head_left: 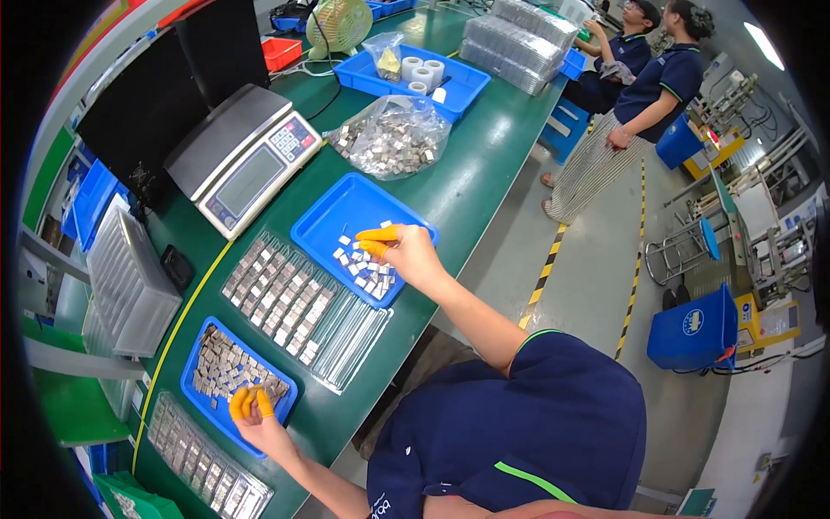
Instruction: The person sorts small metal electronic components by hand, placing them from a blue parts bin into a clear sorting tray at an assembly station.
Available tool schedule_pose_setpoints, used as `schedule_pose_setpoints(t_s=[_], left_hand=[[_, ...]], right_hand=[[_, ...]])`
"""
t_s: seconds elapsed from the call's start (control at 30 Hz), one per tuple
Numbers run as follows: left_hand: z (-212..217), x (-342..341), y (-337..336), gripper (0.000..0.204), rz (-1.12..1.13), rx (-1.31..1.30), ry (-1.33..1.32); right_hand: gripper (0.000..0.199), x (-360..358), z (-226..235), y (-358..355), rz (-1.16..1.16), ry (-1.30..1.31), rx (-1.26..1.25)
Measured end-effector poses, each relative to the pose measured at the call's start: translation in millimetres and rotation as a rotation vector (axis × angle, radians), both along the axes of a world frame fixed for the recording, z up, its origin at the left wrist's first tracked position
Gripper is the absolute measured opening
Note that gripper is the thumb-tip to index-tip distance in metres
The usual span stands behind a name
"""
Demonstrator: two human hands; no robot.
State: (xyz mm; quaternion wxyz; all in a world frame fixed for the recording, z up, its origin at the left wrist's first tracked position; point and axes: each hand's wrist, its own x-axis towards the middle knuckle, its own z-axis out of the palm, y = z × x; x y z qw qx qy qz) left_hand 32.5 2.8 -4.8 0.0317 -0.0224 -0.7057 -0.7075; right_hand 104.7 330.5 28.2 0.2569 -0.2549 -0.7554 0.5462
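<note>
Sorting by place in the frame, the entries at your hands come first.

Item: your left hand [262,426], lower left of centre, orange finger cots on its digits. Fingers curled, tips close together, among small grey metallic blocks [223,362] heaped in a small blue plastic tray [259,362]; whether they pinch a block, you cannot tell from this view.

Item: your right hand [413,255], centre of the frame, two digits in orange cots, extended leftward and slightly parted. They lie over a larger blue plastic tray [361,197], above loose silver-white blocks [378,281] gathered toward its lower part; whether a block sits at the tips, you cannot tell.

Item: a clear ribbed plastic holder [277,298], between your two trays, blocks set in rows in its left part, bare channels to the right.

Item: a second clear plastic holder [206,463], lower left, with rows of blocks, just beside your small tray.

Item: a green tabletop [484,164] beneath all of these.

Item: a white and grey electronic scale [242,156], upper left.

Item: a transparent bag of blocks [393,137], upper centre, near your larger tray.

Item: a wide blue plastic bin [469,82], top centre, containing white rolls [421,76].

Item: a stack of clear plastic trays [516,48], top, right of that bin.

Item: two people in dark blue shirts [664,99], upper right, well apart from you.
</note>
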Motion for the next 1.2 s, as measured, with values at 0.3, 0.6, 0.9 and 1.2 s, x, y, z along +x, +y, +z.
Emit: schedule_pose_setpoints(t_s=[0.3,0.6,0.9,1.2], left_hand=[[20.4,21.2,38.4,0.026,-0.101,0.214,-0.284],[51.2,29.6,85.2,0.031,-0.309,0.489,-0.366],[46.1,40.5,86.9,0.025,-0.358,0.433,-0.422],[34.7,40.4,88.2,0.024,-0.348,0.430,-0.349]], right_hand=[[0.023,9.6,3.2,-24.0,0.150,0.052,-0.014],[0.028,9.3,31.4,-79.7,0.323,0.189,-0.507],[0.023,14.3,23.2,-96.1,0.387,0.207,-0.449],[0.021,17.5,18.8,-90.6,0.324,0.179,-0.204]])
